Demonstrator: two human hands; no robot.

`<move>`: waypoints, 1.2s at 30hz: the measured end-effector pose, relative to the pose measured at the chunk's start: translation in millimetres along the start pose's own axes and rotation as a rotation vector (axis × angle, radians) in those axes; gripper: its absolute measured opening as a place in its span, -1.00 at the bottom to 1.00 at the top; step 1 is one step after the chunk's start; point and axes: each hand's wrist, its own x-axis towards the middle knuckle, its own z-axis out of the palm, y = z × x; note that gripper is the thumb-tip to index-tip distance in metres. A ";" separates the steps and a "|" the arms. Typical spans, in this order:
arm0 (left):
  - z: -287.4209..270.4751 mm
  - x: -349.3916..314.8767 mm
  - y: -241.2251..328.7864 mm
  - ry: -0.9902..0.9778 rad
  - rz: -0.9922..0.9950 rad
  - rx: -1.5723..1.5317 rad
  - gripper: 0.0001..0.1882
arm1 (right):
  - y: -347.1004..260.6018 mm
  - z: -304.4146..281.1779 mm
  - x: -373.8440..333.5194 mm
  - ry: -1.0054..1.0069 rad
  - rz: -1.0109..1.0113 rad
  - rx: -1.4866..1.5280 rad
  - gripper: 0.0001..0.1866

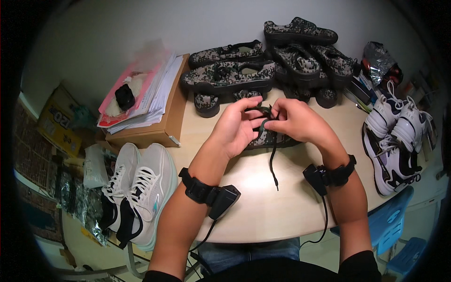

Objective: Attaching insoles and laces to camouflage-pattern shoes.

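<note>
Centrally, both hands' fingers (256, 126) pinch the dark lace (273, 162) above bare table (282, 207) near its front edge.

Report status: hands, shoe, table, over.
Left hand and right hand both pinching the dark lace over the camouflage shoe. Lace end hangs loose toward the table. More camouflage shoes piled behind; nothing blocking.

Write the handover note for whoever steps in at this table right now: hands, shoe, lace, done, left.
Left hand: fingers pinch the dark lace above the camouflage shoe.
Right hand: fingers grip the same lace at the shoe's top.
The shoe lies on the table between both hands; one lace end hangs loose toward the person.
Done: cannot tell how far it is threaded.
Left: the lace is not tied.
</note>
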 end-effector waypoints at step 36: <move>-2.8 5.5 -6.3 -0.023 0.014 0.067 -0.49 | 7.6 -29.3 -1.7 0.032 0.051 0.294 -0.79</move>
